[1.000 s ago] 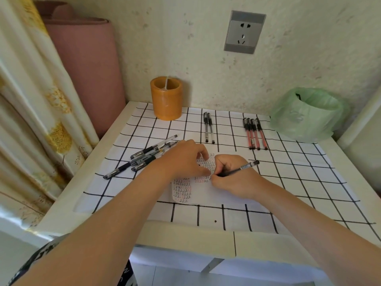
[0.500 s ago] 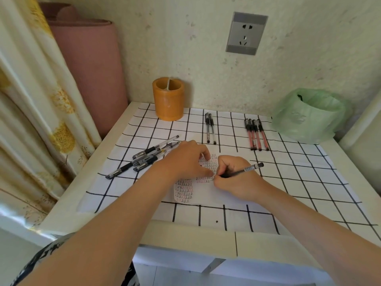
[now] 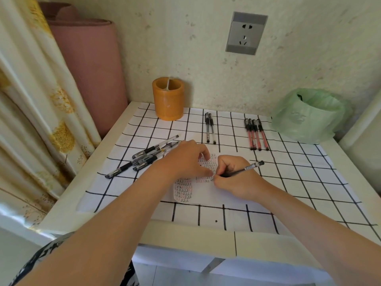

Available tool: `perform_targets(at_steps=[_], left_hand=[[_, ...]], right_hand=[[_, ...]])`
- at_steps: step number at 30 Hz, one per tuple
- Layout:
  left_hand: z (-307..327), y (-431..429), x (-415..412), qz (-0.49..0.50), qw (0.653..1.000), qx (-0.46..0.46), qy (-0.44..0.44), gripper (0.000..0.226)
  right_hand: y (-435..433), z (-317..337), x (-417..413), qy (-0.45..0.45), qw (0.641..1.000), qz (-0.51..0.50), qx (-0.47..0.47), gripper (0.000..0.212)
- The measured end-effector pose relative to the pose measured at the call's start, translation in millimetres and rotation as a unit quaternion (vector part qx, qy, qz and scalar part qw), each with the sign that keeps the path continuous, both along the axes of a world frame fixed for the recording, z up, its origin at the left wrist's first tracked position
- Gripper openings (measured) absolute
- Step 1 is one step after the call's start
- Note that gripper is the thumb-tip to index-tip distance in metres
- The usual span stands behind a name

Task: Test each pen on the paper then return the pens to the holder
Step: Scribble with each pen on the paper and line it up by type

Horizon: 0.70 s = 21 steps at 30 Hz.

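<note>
My right hand (image 3: 235, 180) grips a black pen (image 3: 248, 167) with its tip down on a small sheet of paper (image 3: 185, 190) covered in rows of small marks. My left hand (image 3: 185, 157) lies flat on the paper's upper part and holds it down. A loose pile of black pens (image 3: 148, 154) lies to the left of that hand. Two black pens (image 3: 210, 127) lie side by side further back. Several red pens (image 3: 256, 134) lie in a row to the right. An orange cylindrical holder (image 3: 168, 99) stands at the back by the wall.
A white cloth with a black grid (image 3: 299, 178) covers the table. A green plastic bag (image 3: 309, 116) sits at the back right corner. A pink roll (image 3: 90, 65) and a curtain (image 3: 31, 100) stand to the left. A wall socket (image 3: 246, 33) is above.
The right hand has shifted slightly with the pen on the paper. The left hand stays pressed on the sheet. The camera view has moved a little.
</note>
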<state>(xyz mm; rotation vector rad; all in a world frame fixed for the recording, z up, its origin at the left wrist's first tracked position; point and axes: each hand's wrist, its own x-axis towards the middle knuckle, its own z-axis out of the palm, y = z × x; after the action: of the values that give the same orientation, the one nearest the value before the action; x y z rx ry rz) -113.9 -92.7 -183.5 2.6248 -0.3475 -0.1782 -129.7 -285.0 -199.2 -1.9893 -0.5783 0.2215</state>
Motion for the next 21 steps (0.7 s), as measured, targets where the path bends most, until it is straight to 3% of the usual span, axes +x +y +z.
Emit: perform_targets(at_steps=[21], left_hand=[[1.6,0.1,-1.4,0.001,1.000,-0.006,-0.002,0.045]], right_hand=[[-0.9,-1.1,-0.4,0.008,1.000,0.008,-0.018,0.020]])
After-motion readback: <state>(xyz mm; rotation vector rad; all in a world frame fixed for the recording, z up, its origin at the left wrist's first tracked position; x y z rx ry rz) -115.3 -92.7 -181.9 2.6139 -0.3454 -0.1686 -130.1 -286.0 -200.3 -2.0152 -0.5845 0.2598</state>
